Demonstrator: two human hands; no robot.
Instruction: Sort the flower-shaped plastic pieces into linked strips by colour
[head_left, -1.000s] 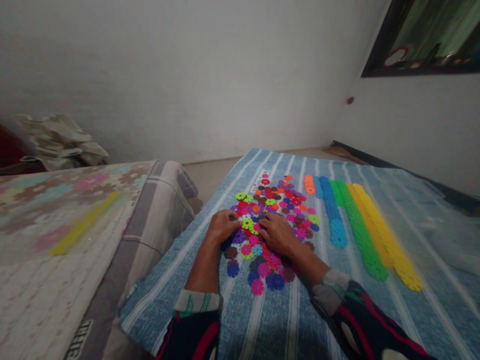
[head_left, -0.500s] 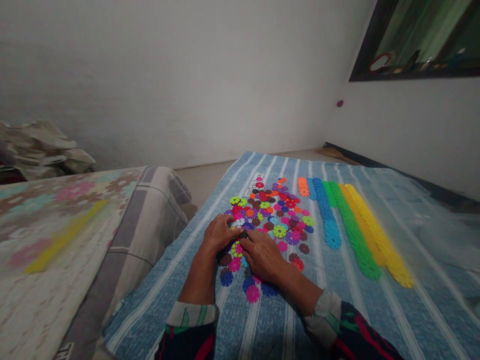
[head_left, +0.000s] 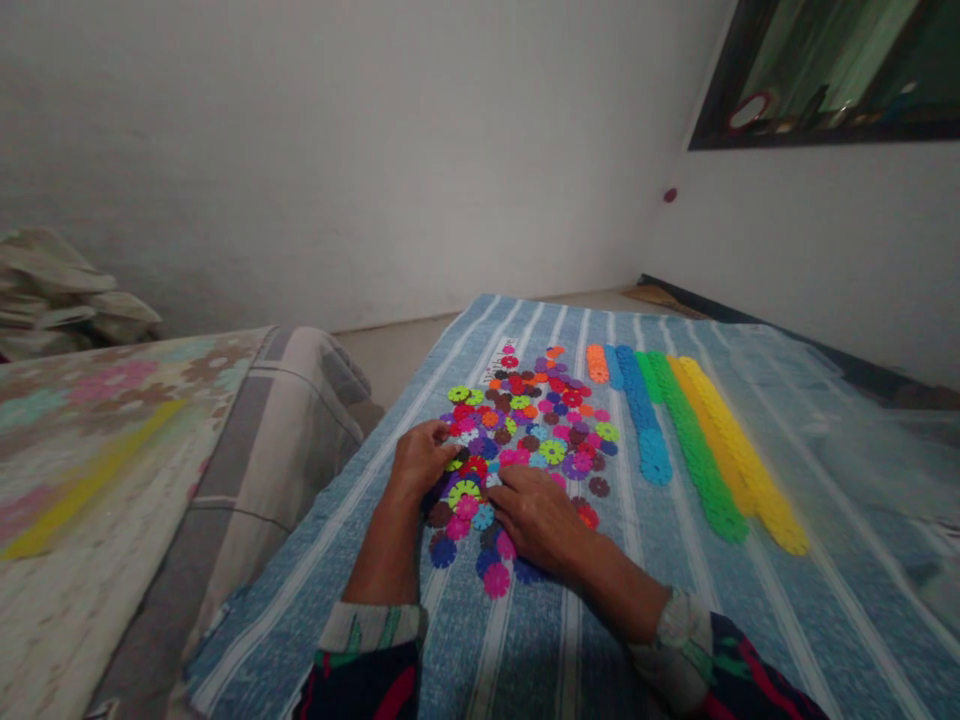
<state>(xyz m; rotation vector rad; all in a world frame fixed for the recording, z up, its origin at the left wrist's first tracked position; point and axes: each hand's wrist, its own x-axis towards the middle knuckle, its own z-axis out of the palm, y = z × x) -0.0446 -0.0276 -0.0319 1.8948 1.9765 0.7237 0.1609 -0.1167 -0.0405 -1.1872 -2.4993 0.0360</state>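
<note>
A heap of small flower-shaped plastic discs (head_left: 536, 425) in many colours lies on a blue striped cloth (head_left: 750, 620). My left hand (head_left: 418, 458) rests at the heap's left edge, fingers curled over discs there; what they pinch is hidden. My right hand (head_left: 536, 518) lies palm down on the heap's near part, fingers bent and pressing on the discs. To the right run sorted rows: orange (head_left: 597, 363), blue (head_left: 645, 420), green (head_left: 694, 450) and yellow (head_left: 739, 460).
A mattress (head_left: 112, 480) with a faded floral cover and a grey striped edge lies to the left. Crumpled cloth (head_left: 60, 290) sits at the far left by the wall. A dark-framed window (head_left: 825, 80) is at the upper right. Bare floor shows beyond the cloth.
Both hands have drawn nearer to me across the heap, the right one sliding left and down over the discs. The camera has swung slightly, shifting the scene leftward.
</note>
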